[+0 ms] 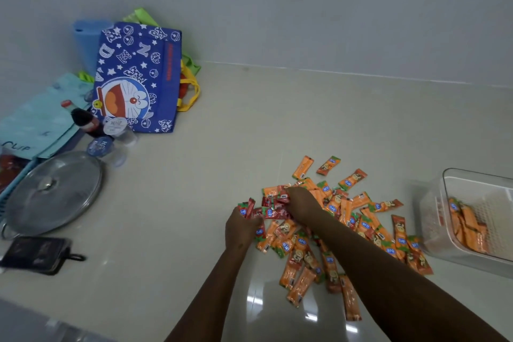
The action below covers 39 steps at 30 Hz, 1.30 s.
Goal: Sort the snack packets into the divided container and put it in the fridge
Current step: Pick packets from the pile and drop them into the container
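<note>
Left of the clear plastic divided container (455,251), both hands, left hand (242,228) and right hand (301,203), pinch small red foil snack packets (273,207) among the orange ones (361,226): light, slippery, best gathered flat in bunches

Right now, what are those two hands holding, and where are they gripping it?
Both hold red packets: the left hand grips a few by their lower ends, the right hand pinches some at the pile's top.

Both bare forearms reach forward and down, left hand (241,230) knuckles up, fingers curled round a clutch of red packets (247,209), right hand (301,203) just beyond it, palm down, fingers bent, pinching more red packets at its fingertips
</note>
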Each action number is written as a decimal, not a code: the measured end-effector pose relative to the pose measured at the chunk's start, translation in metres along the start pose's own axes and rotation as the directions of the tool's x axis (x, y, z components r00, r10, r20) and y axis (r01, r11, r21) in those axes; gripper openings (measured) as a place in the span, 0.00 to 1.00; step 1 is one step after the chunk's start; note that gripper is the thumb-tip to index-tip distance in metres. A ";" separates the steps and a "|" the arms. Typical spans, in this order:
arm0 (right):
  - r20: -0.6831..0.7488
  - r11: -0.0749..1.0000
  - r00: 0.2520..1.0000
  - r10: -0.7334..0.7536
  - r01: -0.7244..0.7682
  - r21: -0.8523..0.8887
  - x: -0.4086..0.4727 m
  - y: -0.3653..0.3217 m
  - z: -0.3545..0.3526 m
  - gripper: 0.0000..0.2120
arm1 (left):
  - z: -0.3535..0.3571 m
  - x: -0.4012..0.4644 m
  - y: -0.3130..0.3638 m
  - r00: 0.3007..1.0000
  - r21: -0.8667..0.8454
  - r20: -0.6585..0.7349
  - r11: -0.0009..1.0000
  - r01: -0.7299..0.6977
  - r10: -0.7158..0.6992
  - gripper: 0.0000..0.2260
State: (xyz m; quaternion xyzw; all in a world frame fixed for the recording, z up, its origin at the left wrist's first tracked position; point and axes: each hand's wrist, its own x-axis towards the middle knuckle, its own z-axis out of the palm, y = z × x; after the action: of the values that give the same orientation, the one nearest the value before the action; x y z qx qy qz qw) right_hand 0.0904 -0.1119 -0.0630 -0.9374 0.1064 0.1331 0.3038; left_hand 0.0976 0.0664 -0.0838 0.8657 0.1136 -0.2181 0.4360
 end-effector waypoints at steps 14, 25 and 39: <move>0.034 0.994 0.999 0.028 -0.024 -0.103 0.020 -0.010 0.003 0.14 | -0.007 0.003 -0.013 0.996 -0.247 0.093 0.968 0.029 -0.006 0.04; 0.026 0.998 0.998 0.064 -0.064 0.018 0.024 0.002 -0.017 0.10 | -0.007 0.016 0.014 0.976 -0.142 0.153 0.981 -0.133 0.154 0.10; -0.022 0.977 0.988 0.154 -0.149 0.150 0.019 0.009 -0.025 0.11 | 0.011 0.031 0.016 0.925 0.176 0.230 0.921 -0.346 0.304 0.13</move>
State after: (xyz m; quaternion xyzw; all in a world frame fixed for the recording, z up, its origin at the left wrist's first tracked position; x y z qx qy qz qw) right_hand 0.1103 -0.1368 -0.0543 -0.9035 0.1923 0.1317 0.3597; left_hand 0.1275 0.0488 -0.0928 0.8881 -0.1003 -0.2384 0.3800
